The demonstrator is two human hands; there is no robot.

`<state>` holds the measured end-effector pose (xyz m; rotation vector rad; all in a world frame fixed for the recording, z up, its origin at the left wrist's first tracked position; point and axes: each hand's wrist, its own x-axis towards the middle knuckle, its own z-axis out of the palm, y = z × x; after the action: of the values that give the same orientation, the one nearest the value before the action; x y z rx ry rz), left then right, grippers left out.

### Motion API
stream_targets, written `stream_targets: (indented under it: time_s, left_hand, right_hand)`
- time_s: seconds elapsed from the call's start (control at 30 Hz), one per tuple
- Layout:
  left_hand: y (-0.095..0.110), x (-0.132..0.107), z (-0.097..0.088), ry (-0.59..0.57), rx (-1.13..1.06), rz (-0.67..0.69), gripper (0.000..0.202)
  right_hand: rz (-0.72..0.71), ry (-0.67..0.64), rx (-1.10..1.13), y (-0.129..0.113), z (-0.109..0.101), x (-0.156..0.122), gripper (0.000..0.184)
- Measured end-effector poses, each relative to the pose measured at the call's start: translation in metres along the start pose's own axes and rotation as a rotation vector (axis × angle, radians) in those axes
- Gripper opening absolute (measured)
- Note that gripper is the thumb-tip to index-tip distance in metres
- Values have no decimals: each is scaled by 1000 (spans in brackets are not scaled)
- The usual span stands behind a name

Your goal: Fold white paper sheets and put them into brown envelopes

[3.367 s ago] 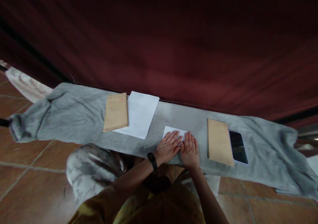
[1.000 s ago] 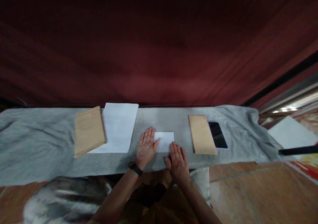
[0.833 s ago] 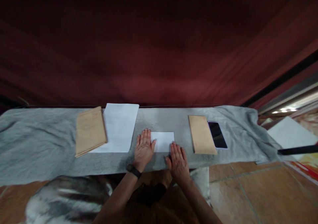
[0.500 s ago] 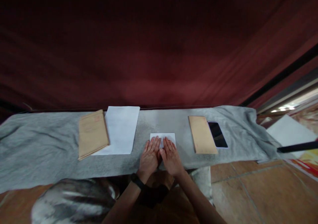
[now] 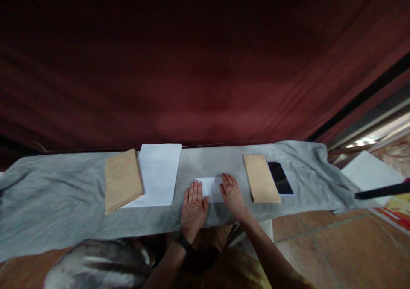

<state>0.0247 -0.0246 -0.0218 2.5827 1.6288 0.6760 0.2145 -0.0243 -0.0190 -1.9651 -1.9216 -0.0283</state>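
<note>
A small folded white paper (image 5: 212, 190) lies on the grey cloth in front of me. My left hand (image 5: 193, 208) rests flat at its left edge, fingers stretched forward. On the paper's right edge lies my right hand (image 5: 232, 194), palm down with fingers extended and slightly bent. Both hands touch the paper without gripping it, and they cover its two ends. To the left, a stack of white paper sheets (image 5: 161, 173) lies partly under several brown envelopes (image 5: 124, 180). Right of my right hand is another brown envelope (image 5: 261, 179).
A phone (image 5: 280, 178) with a dark screen lies beside the right-hand envelope. The grey cloth (image 5: 64, 195) covers a long narrow surface. Behind it hangs a dark red curtain (image 5: 205, 88). Tiled floor (image 5: 320, 242) shows at the lower right.
My hands have moved apart from the paper's middle, the left toward its left edge and the right toward its right edge. The view has tilted slightly.
</note>
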Motion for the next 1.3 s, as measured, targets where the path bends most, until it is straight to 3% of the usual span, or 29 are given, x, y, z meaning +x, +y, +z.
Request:
stream_targets:
  time_s: [0.17, 0.27, 0.37, 0.47, 0.6, 0.67, 0.8, 0.93, 1.1, 1.3]
  left_hand:
    - [-2, -2, -3, 51, -53, 6, 65]
    - [-2, -2, -7, 61, -97, -12, 66]
    - [-3, -2, -11, 73, -180, -75, 65]
    - [-10, -4, -14, 133, -299, -191, 61]
    - [-21, -10, -12, 264, -506, -348, 58]
    - [-24, -11, -10, 294, -574, -371, 56]
    - [-25, -11, -7, 258, -520, -292, 54]
    - [-17, -6, -7, 153, -362, -131, 51]
    - [13, 5, 3, -40, -152, 158, 49]
    - [32, 12, 20, -213, 29, 253, 55]
  right_hand:
    - [40, -140, 17, 0, -12, 28, 35]
    - [34, -162, 66, -1, -19, 39, 21]
    - [-17, -165, 134, -2, -36, 50, 24]
    - [-47, -85, 217, -4, -63, 56, 24]
    - [-165, 133, 427, -8, -87, 44, 22]
    - [-211, 125, 424, -7, -82, 27, 24]
    - [-288, -6, 356, 3, -49, -20, 29]
    - [-220, -23, 363, 14, -24, -49, 26]
    - [-232, -3, 425, 14, -23, -53, 21]
    - [-120, 46, 388, -3, -17, -40, 41]
